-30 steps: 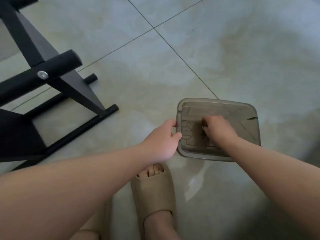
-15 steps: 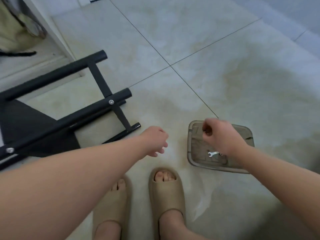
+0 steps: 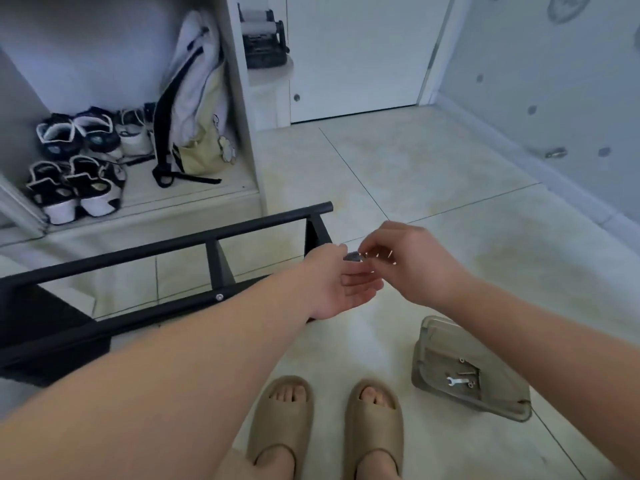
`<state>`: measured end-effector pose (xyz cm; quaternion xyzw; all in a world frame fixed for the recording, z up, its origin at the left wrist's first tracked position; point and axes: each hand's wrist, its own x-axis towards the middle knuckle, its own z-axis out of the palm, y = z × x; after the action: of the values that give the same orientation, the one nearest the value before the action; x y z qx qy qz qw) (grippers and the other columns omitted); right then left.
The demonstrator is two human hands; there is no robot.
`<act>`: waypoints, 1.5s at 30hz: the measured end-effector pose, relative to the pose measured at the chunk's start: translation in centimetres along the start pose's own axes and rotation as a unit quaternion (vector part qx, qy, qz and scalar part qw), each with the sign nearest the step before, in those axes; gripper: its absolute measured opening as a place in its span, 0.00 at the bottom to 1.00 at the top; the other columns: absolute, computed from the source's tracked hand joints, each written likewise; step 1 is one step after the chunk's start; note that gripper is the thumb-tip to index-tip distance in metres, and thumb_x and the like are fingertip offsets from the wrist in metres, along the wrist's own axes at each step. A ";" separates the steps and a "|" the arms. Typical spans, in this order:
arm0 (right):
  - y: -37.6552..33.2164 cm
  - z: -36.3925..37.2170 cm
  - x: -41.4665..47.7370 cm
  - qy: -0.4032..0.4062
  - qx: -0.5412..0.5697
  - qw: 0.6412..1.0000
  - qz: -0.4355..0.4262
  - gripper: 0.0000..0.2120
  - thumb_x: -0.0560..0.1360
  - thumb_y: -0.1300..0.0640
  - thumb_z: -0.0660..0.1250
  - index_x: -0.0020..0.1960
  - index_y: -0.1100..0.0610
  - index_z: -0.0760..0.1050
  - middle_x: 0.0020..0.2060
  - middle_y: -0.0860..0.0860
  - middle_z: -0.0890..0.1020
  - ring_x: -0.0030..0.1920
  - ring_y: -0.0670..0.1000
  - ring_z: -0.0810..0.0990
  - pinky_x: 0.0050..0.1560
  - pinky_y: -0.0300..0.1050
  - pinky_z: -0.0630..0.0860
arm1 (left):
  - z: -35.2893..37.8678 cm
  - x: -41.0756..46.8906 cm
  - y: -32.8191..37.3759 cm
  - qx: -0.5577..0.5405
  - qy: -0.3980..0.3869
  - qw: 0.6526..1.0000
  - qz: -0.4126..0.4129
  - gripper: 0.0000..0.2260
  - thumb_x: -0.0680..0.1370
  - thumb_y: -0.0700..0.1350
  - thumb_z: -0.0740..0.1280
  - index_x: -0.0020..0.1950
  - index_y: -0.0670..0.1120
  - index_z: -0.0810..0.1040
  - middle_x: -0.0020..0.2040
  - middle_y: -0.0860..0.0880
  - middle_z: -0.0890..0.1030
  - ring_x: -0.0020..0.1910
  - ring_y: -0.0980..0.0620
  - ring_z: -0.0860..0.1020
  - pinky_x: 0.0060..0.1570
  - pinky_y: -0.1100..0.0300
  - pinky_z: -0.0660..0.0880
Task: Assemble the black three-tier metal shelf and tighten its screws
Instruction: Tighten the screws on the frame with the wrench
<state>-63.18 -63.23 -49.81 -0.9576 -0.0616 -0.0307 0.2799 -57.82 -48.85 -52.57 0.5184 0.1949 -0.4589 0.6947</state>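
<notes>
The black metal shelf frame (image 3: 214, 271) lies on its side on the floor at the left, with a silver screw head (image 3: 219, 297) showing on its near rail. My left hand (image 3: 341, 284) is held palm up with relaxed fingers above the frame's right end. Just right of it, my right hand (image 3: 410, 263) pinches a small grey metal piece (image 3: 353, 257) at its fingertips, right over the left hand's fingers. The piece is blurred and too small to identify. A clear grey plastic container (image 3: 429, 341) sits on the floor at the lower right, holding a small wrench (image 3: 457, 381) and a few screws.
My two feet in beige slippers (image 3: 325, 420) stand at the bottom centre. An open white cabinet (image 3: 239, 98) with shoes (image 3: 76, 168) and a backpack (image 3: 197, 109) is behind the frame. A white door (image 3: 356, 53) and wall close the far side. Tiled floor lies to the right.
My right hand lifted out of the container with the small piece and moved up and left. My left hand turned palm up to meet it. The view tilted up, revealing the cabinet.
</notes>
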 end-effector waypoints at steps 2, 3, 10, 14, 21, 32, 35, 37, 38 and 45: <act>-1.5 0.8 0.8 -0.014 0.000 1.000 -0.001 0.09 0.78 0.65 0.68 0.55 0.58 0.83 0.47 0.50 0.80 0.47 0.52 0.80 0.52 0.47 0.77 | -1.0 -0.9 0.6 -0.046 0.009 0.999 0.007 0.21 0.86 0.49 0.53 0.57 0.35 0.79 0.38 0.41 0.83 0.36 0.45 0.83 0.30 0.59 0.80; -1.9 1.3 1.2 -0.013 0.000 1.000 0.000 0.09 0.78 0.65 0.68 0.56 0.58 0.83 0.48 0.51 0.81 0.47 0.52 0.80 0.52 0.47 0.77 | -1.6 -1.0 0.9 -0.057 0.022 0.998 0.010 0.20 0.86 0.49 0.53 0.57 0.35 0.79 0.34 0.43 0.83 0.34 0.47 0.81 0.29 0.61 0.79; 1.0 5.4 4.5 -0.034 -0.034 0.991 0.123 0.16 0.81 0.56 0.66 0.68 0.55 0.76 0.61 0.51 0.80 0.63 0.52 0.77 0.63 0.46 0.72 | -5.8 1.4 1.8 0.347 0.225 0.900 0.135 0.05 0.78 0.45 0.65 0.47 0.43 0.77 0.35 0.48 0.74 0.32 0.48 0.72 0.30 0.62 0.65; 4.0 7.6 6.1 -0.144 -0.111 0.967 0.177 0.27 0.81 0.43 0.65 0.76 0.51 0.67 0.73 0.49 0.71 0.71 0.54 0.70 0.70 0.53 0.66 | -8.0 2.9 1.8 0.685 0.215 0.674 0.176 0.14 0.78 0.52 0.67 0.61 0.49 0.75 0.53 0.49 0.77 0.53 0.45 0.77 0.45 0.55 0.71; 6.2 9.9 7.6 -0.133 -0.070 0.972 0.179 0.20 0.79 0.45 0.68 0.67 0.54 0.76 0.61 0.50 0.77 0.61 0.54 0.76 0.63 0.52 0.72 | -9.5 4.5 0.9 0.814 0.221 0.521 0.128 0.09 0.79 0.38 0.64 0.58 0.47 0.76 0.43 0.49 0.72 0.43 0.46 0.74 0.41 0.53 0.70; 1.7 10.6 -2.2 -0.145 -0.004 0.960 0.241 0.13 0.74 0.45 0.74 0.48 0.52 0.75 0.46 0.49 0.75 0.44 0.51 0.75 0.41 0.45 0.68 | -8.9 -1.4 -3.3 0.879 0.150 0.449 0.059 0.09 0.80 0.36 0.61 0.56 0.46 0.76 0.43 0.49 0.72 0.44 0.46 0.73 0.42 0.54 0.69; -0.5 11.4 -6.4 -0.142 -0.002 0.956 0.255 0.14 0.75 0.45 0.73 0.50 0.53 0.74 0.46 0.50 0.77 0.45 0.52 0.76 0.42 0.46 0.70 | -9.4 -4.1 -6.3 0.868 0.154 0.468 0.069 0.10 0.80 0.37 0.61 0.59 0.46 0.76 0.48 0.48 0.75 0.47 0.45 0.74 0.44 0.53 0.70; -1.7 11.8 -9.2 -0.145 0.005 0.951 0.272 0.15 0.75 0.44 0.73 0.50 0.54 0.74 0.45 0.50 0.78 0.45 0.53 0.77 0.42 0.46 0.71 | -10.0 -5.7 -8.8 0.847 0.163 0.501 0.071 0.10 0.80 0.38 0.61 0.59 0.46 0.76 0.52 0.48 0.78 0.49 0.45 0.76 0.44 0.53 0.70; -2.3 11.9 -10.6 -0.149 0.005 0.949 0.279 0.15 0.75 0.44 0.73 0.49 0.55 0.74 0.45 0.51 0.78 0.45 0.53 0.77 0.42 0.46 0.71 | -10.2 -6.5 -10.0 0.840 0.166 0.511 0.073 0.10 0.80 0.38 0.62 0.59 0.47 0.76 0.53 0.47 0.78 0.50 0.45 0.77 0.44 0.52 0.71; -5.8 12.7 -17.8 -0.172 -0.008 0.931 0.322 0.18 0.74 0.43 0.74 0.45 0.58 0.77 0.35 0.51 0.77 0.36 0.51 0.75 0.33 0.44 0.68 | -10.4 -11.1 -15.7 0.821 0.166 0.541 0.074 0.09 0.79 0.37 0.62 0.56 0.47 0.76 0.53 0.46 0.78 0.49 0.43 0.78 0.44 0.51 0.73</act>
<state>-81.31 -53.28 -59.08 -0.9186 0.2031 0.2262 0.2524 -74.45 -35.35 -56.76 0.9414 -0.1949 -0.2711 -0.0483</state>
